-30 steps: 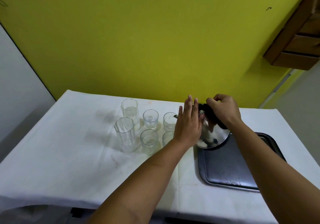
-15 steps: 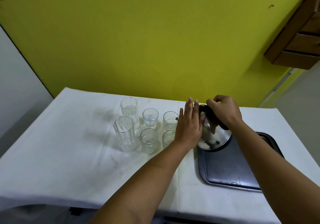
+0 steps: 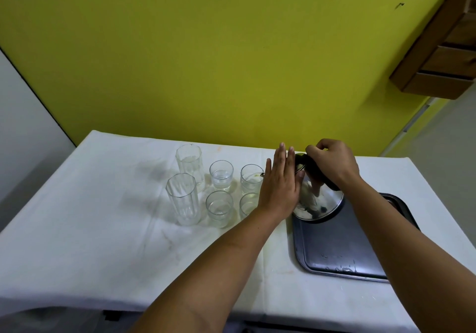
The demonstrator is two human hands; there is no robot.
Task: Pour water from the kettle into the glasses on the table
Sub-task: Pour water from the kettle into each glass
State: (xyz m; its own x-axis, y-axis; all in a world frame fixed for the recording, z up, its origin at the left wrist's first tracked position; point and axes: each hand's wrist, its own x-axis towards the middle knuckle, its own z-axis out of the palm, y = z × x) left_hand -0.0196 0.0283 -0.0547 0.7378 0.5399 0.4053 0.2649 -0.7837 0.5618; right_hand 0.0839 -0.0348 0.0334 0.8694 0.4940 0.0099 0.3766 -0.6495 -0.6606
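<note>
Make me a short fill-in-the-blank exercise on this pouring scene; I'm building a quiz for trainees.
1. The shiny steel kettle is tilted over a dark metal ____.
2. The right hand grips the kettle's black ____.
3. The left hand lies flat and open against the kettle's ____.
4. Clear drinking glasses on the white tablecloth number ____.

Missing words: tray; handle; side; six

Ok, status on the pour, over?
Right hand gripping kettle handle, kettle tilted, spout at back right glass. Left hand flat, fingers straight, steadying kettle side. Six glasses clustered left of tray; nothing blocking.
</note>
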